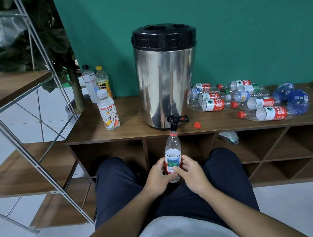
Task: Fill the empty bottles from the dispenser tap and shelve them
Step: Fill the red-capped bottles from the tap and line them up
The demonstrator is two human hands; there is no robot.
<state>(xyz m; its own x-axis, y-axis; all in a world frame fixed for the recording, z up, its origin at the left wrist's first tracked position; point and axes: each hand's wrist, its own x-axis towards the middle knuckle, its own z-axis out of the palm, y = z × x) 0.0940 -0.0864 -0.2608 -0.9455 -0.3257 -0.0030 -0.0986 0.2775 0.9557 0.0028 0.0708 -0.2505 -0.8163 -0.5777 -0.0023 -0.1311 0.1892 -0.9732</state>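
Observation:
A steel dispenser (164, 77) with a black lid stands on the low wooden cabinet (131, 131). Its black tap (174, 121) juts over the front edge. Directly under the tap I hold a clear bottle (172, 150) upright, uncapped, its mouth at the spout and water up to about the label's top. My left hand (158, 173) and my right hand (188, 172) both grip its lower part. The bottle's red cap (197, 125) lies on the cabinet right of the tap. Several empty bottles (247, 99) lie on their sides to the right.
Three capped bottles (107, 109) stand left of the dispenser. A metal-framed shelf unit with wooden boards (14, 84) rises at the left. Open cubbyholes (277, 149) run beneath the cabinet top. My knees (119, 181) are close to the cabinet front.

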